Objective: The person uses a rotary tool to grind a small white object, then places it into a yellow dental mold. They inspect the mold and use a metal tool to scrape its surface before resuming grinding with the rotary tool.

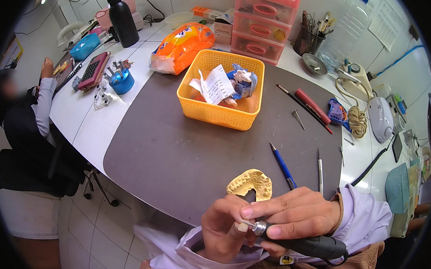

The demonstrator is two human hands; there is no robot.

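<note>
My right hand grips a black and silver rotary handpiece, its thin tip pointing left. My left hand pinches a small pale tooth-like piece right at that tip. Both hands are at the near edge of a dark grey work mat. Just beyond the fingers lies a yellow horseshoe-shaped dental cast on the mat. A blue pen and a slim metal tool lie to the right of the cast.
A yellow basket with paper and casts stands mid-mat. Behind it are an orange bag, pink drawers, a black bottle, a blue tool cup. Red and black tools lie right. A seated person works at left.
</note>
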